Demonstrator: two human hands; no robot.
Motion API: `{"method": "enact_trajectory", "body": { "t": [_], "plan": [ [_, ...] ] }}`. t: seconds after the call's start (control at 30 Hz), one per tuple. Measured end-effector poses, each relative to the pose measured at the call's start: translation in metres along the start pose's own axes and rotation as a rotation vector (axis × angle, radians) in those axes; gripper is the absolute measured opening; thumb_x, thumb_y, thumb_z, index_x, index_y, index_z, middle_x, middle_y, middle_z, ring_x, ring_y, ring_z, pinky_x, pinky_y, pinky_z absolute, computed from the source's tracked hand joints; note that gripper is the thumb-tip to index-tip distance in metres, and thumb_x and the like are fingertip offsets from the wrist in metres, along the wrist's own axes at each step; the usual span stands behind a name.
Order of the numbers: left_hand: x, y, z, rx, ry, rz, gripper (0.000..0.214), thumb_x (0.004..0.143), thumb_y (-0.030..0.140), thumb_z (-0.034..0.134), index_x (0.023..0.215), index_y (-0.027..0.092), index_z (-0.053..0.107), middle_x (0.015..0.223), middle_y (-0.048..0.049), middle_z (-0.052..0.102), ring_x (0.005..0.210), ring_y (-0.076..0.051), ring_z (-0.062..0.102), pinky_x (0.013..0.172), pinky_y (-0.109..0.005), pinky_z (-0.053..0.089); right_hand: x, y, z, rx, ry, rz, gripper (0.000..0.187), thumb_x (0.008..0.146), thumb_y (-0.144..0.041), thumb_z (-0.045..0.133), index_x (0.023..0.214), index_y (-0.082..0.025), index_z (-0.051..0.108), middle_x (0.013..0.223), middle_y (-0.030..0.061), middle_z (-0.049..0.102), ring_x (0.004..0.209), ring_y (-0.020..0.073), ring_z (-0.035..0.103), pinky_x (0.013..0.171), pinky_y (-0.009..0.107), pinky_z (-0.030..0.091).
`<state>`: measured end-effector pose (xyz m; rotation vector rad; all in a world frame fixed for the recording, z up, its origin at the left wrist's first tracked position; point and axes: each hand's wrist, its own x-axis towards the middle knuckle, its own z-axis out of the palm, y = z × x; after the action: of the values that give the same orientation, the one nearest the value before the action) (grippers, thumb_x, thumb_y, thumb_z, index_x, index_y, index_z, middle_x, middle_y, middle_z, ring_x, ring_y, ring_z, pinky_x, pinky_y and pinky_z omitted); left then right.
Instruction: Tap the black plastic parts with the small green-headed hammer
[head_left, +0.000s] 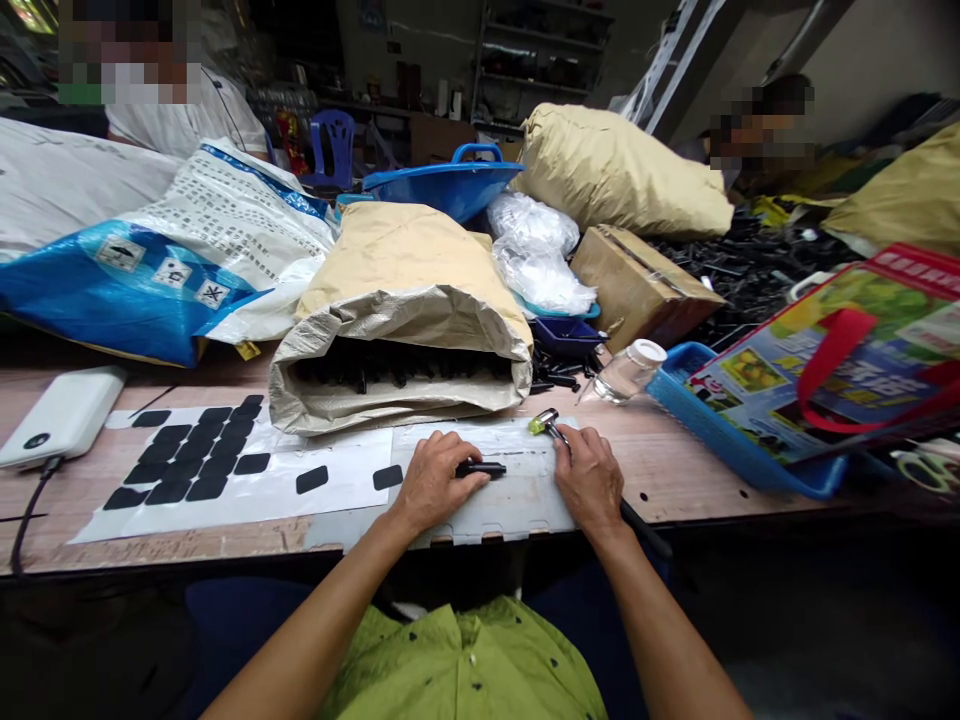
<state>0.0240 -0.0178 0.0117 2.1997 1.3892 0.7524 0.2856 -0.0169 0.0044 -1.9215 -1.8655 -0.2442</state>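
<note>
My left hand [433, 482] is closed around a short black cylindrical piece [489, 468], whose end points right over the grey board [517, 500]. My right hand [590, 478] grips a small hammer [545, 420]; its metal head with a yellow-green end shows beyond my fingers, and its black handle runs back past my wrist. To the left of my left hand lies a white sheet [262, 505] with black rounded patches [187, 450] in rows and a few apart. Behind my hands, an open-mouthed paper sack [420, 250] holds many black pieces.
A clear bottle [630, 370] leans near a blue basket [675, 400] bearing a colourful bag [840, 370]. At left sit a white power bank [64, 415] and a blue-white sack [187, 260]. A cardboard box [645, 285] stands behind. Two people are across the table.
</note>
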Motion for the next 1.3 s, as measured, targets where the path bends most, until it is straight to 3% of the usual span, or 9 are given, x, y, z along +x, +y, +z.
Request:
{"method": "enact_trajectory", "body": {
  "t": [0.2,0.33,0.47,0.6,1.1,1.3],
  "plan": [
    [0.002,-0.001,0.003,-0.027,-0.01,-0.013,0.016,0.085,0.032,0.076,0.099,0.026,0.077,0.092,-0.0035,0.07,0.096,-0.024,0.058,0.084,-0.038,0.04,-0.011,-0.014,-0.025,0.344,0.027,0.075,0.031,0.101,-0.033,0.046,0.12,-0.022,0.068,0.107,0.0086,0.068,0.097,0.0215,0.064,0.084,0.033,0.049],
    [0.003,-0.002,0.003,-0.035,-0.021,-0.038,0.016,0.083,0.032,0.078,0.099,0.027,0.078,0.091,-0.0028,0.071,0.096,-0.025,0.058,0.084,-0.038,0.039,-0.028,-0.034,-0.038,0.565,-0.068,0.017,0.029,0.101,-0.034,0.048,0.119,-0.021,0.069,0.11,0.0095,0.071,0.104,0.0216,0.066,0.094,0.035,0.051],
    [0.005,0.0,0.002,-0.062,-0.043,-0.083,0.017,0.081,0.032,0.08,0.098,0.028,0.079,0.092,-0.0011,0.072,0.097,-0.024,0.058,0.085,-0.038,0.039,-0.036,-0.049,-0.048,0.578,-0.141,-0.017,0.03,0.102,-0.033,0.048,0.12,-0.022,0.069,0.105,0.0092,0.072,0.1,0.0215,0.067,0.09,0.035,0.053],
    [0.006,0.001,0.0,-0.073,-0.069,-0.115,0.018,0.08,0.031,0.081,0.098,0.029,0.079,0.094,-0.0001,0.072,0.098,-0.024,0.058,0.086,-0.038,0.038,-0.037,-0.056,-0.056,0.574,-0.113,-0.046,0.03,0.102,-0.032,0.049,0.123,-0.021,0.068,0.106,0.0094,0.071,0.101,0.0211,0.067,0.09,0.034,0.053],
    [0.005,0.0,0.001,-0.07,-0.049,-0.11,0.016,0.081,0.031,0.079,0.097,0.03,0.079,0.093,0.0007,0.071,0.096,-0.022,0.056,0.084,-0.037,0.037,-0.044,-0.074,-0.051,0.581,-0.227,-0.104,0.029,0.103,-0.028,0.048,0.123,-0.021,0.068,0.101,0.0066,0.068,0.096,0.0194,0.065,0.086,0.032,0.051],
    [0.005,-0.001,0.003,-0.066,-0.037,-0.105,0.02,0.079,0.034,0.081,0.098,0.029,0.079,0.093,0.0003,0.071,0.098,-0.023,0.057,0.086,-0.038,0.037,-0.03,-0.052,-0.047,0.547,-0.142,-0.08,0.028,0.101,-0.03,0.05,0.12,-0.022,0.069,0.104,0.0062,0.069,0.099,0.0187,0.065,0.089,0.031,0.05]
  ]
}}
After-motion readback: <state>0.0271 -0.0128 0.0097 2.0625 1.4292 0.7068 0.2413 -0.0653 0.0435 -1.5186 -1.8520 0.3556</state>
